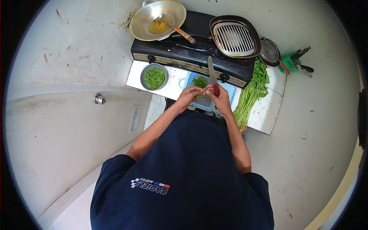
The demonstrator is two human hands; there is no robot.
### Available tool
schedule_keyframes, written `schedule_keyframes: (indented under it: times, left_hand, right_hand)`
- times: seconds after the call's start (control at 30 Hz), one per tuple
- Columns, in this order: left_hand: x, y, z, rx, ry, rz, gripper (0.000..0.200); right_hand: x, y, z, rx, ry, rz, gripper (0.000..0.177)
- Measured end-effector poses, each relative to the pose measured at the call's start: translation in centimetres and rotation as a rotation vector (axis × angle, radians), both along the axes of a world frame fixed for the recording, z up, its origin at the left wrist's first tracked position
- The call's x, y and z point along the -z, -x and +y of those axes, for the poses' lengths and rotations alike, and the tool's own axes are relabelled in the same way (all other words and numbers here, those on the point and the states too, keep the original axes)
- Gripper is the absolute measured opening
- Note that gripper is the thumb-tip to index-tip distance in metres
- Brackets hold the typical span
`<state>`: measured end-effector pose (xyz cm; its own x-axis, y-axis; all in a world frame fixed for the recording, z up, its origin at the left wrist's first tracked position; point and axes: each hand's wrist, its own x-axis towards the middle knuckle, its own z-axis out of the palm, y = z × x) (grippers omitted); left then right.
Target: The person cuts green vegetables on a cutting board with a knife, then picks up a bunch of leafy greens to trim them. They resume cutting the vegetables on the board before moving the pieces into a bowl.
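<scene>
My right hand (pixel 221 102) is closed around the red handle of a kitchen knife (pixel 211 69), its blade pointing away from me toward the stove. My left hand (pixel 188 96) is closed in a pinch, its fingertips meeting those of the right hand above the board; what lies between them is too small to make out. Below both hands is a blue cutting board (pixel 231 90). Chopped greens (pixel 200 81) lie in a small heap on it, just beyond my left fingertips. To the left, a grey bowl (pixel 166 80) holds more chopped greens.
A bunch of leafy greens (pixel 251 96) lies right of the board. Behind stands a black gas stove (pixel 191 51) with a wok (pixel 138 23), a wooden-handled ladle (pixel 184 34) and a grill pan (pixel 253 32). A lidded pan (pixel 270 51) and green utensil basket (pixel 288 63) are at right.
</scene>
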<state>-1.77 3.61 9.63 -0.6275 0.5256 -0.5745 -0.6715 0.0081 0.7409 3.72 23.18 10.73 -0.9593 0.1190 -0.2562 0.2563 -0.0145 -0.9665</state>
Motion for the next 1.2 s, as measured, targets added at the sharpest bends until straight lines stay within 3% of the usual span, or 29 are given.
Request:
schedule_keyframes:
  times: [0.33, 1.07, 1.2]
  left_hand:
    - [0.7, -0.2, -0.1, 0.118, 0.031, 0.138, 0.017]
    - [1.3, -0.6, -1.2, 0.131, 0.052, 0.05, 0.017]
    - [-0.8, -0.4, -0.9, 0.099, 0.065, 0.066, 0.021]
  right_hand:
    - [-0.6, -0.3, 0.0, 0.053, -0.017, -0.003, 0.023]
    - [0.0, -1.2, -0.5, 0.027, 0.019, 0.008, 0.021]
    - [0.0, -0.9, -1.0, 0.044, 0.016, 0.009, 0.02]
